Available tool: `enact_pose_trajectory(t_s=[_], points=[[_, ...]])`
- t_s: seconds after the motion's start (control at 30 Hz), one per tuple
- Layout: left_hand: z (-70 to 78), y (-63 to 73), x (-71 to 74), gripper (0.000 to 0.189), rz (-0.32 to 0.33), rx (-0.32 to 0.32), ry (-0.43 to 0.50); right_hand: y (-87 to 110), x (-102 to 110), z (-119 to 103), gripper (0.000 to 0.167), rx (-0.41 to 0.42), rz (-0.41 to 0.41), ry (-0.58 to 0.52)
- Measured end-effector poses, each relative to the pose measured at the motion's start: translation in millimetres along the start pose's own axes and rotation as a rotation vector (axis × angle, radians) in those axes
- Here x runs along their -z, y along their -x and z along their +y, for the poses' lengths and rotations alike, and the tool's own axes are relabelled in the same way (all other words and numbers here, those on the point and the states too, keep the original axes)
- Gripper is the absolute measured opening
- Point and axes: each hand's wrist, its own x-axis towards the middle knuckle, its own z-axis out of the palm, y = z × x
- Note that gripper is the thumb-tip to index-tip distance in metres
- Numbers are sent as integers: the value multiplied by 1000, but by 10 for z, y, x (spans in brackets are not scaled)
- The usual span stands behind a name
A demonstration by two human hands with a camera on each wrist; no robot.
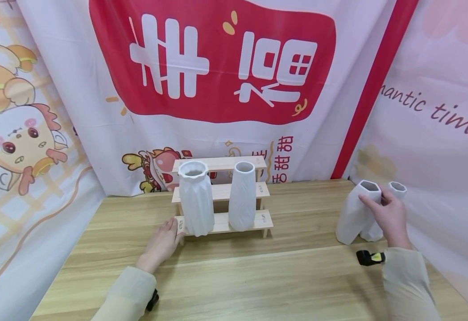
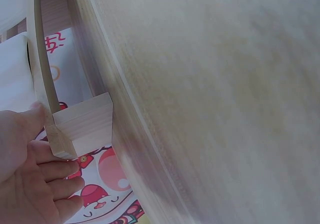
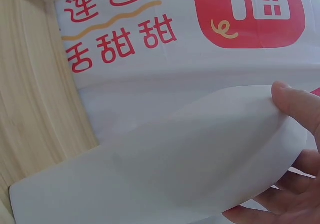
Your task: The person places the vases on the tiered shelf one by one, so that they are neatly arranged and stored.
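At the right of the table, my right hand [image 1: 392, 218] grips a white faceted vase [image 1: 356, 216] near its rim, thumb on one side and fingers on the other. A second white vase [image 1: 397, 189] stands close behind it, partly hidden by the hand. In the right wrist view the gripped vase [image 3: 150, 164] lies across the lower half. My left hand [image 1: 163, 243] holds the left end of the lowest step of a wooden tiered stand [image 1: 221, 192]. In the left wrist view the thumb touches the step's end [image 2: 62, 146], with the fingers beside it.
On the stand's lowest step stand a ribbed white vase [image 1: 196, 200] with a wavy rim and a smoother slim vase [image 1: 242, 196]. Printed cloth [image 1: 213, 58] hangs behind and along both sides of the wooden table [image 1: 258, 281]. Black wrist cameras [image 1: 370, 257] sit by each sleeve.
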Motion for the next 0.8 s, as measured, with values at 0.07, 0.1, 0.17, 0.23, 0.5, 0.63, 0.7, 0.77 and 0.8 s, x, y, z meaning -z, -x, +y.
enact_pose_trajectory(t_s=[0.07, 0.1, 0.17, 0.23, 0.5, 0.63, 0.7, 0.77, 0.8], points=[[1, -1, -3, 57, -2, 1, -5, -1, -3, 3, 72, -9, 6, 1], [1, -2, -5, 57, -3, 1, -7, 1, -4, 4, 72, -12, 6, -3], [1, -3, -5, 57, -2, 2, -7, 2, -3, 4, 73, -18, 0, -8], [-1, -6, -7, 57, 0, 2, -10, 1, -2, 3, 74, -23, -8, -16], [-7, -11, -4, 56, 16, -7, -12, 14, 6, -26, 73, -11, -9, -11], [-7, -10, 1, 56, 8, -5, -8, 24, 12, -42, 74, -8, -17, 13], [-10, -9, 1, 56, 4, -4, -4, 25, 10, -46, 73, -2, -17, 24], [-12, -7, 0, 56, 4, -5, -2, 24, 8, -46, 73, 6, -17, 32], [-15, -7, -1, 56, 5, -5, -1, 22, 4, -46, 72, 11, -14, 34]])
